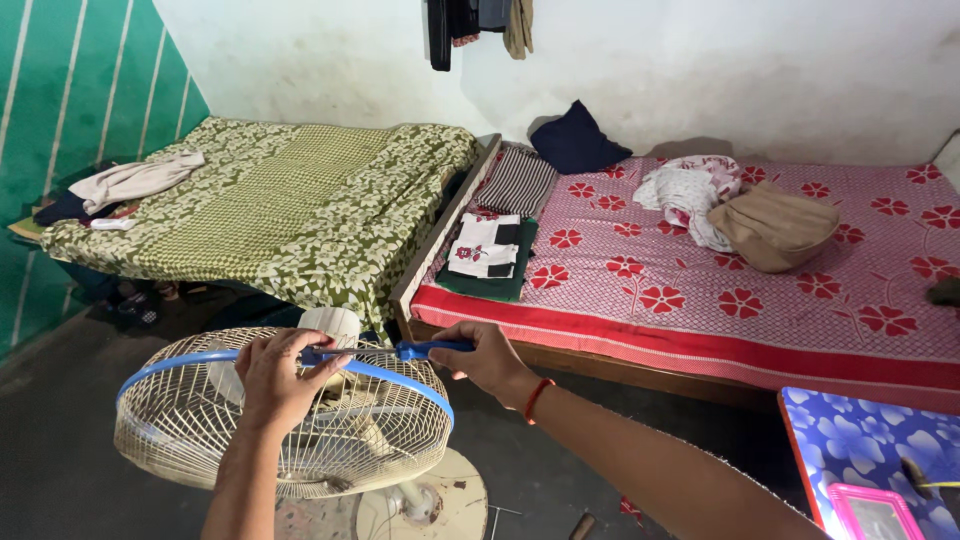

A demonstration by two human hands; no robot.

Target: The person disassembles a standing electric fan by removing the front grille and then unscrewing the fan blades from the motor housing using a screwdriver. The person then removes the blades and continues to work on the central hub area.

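Note:
A pedestal fan with a cream wire cage (200, 430) and a blue rim band (400, 382) stands on the floor at lower left. My left hand (275, 380) rests on the top of the cage at the rim. In my right hand (490, 358) is a blue-handled screwdriver (425, 350), its shaft running left to the rim by my left fingers. The fan's round base (440, 505) shows below the cage.
A bed with a green patterned cover (290, 200) stands behind the fan; a bed with a red flowered sheet (750, 270) holds folded clothes, a tan bag (775, 228) and a navy pillow. A blue flowered surface (860, 440) with a pink-framed object sits at lower right.

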